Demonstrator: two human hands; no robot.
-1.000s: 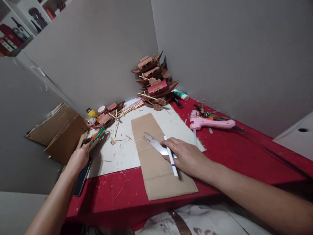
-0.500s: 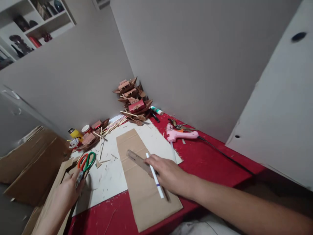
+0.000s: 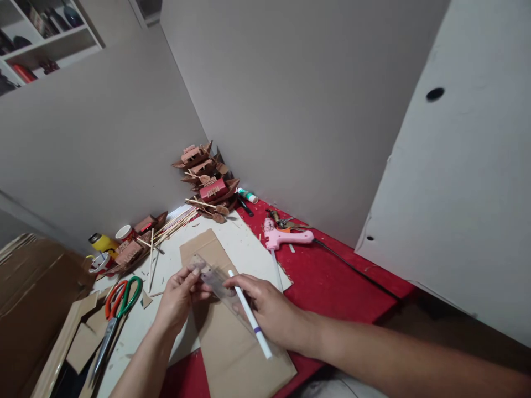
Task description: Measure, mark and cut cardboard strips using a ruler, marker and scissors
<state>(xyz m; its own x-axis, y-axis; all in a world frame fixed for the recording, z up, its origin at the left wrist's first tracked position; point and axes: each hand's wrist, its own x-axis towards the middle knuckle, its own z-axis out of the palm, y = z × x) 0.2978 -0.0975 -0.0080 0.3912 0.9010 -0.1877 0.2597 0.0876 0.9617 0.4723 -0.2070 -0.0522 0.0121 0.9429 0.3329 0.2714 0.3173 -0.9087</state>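
Note:
A clear ruler (image 3: pixel 218 288) slants over a long cardboard strip (image 3: pixel 238 354), with both of my hands on it. Its far end is pinched between the thumb and fingers of my left hand (image 3: pixel 179 296). My right hand (image 3: pixel 271 309) is closed around a white pen (image 3: pixel 251 316) with a purple band and also grips the ruler's nearer part. To the left, scissors (image 3: pixel 118 309) with one orange and one green handle lie across the edge of a cardboard box (image 3: pixel 58 354), blades toward me.
Several brown model boats (image 3: pixel 211 190) are stacked in the corner, and more lie by paper cups (image 3: pixel 124 232) and a yellow bottle (image 3: pixel 103 242). A pink glue gun (image 3: pixel 290 237) with a black cord rests on the red tablecloth (image 3: pixel 332 282). Thin sticks (image 3: pixel 178 228) lie on the white board (image 3: pixel 166 265).
My left hand has let go of the scissors at the box edge and moved right to take the ruler's far end. My right hand still holds pen and ruler. The view has shifted right.

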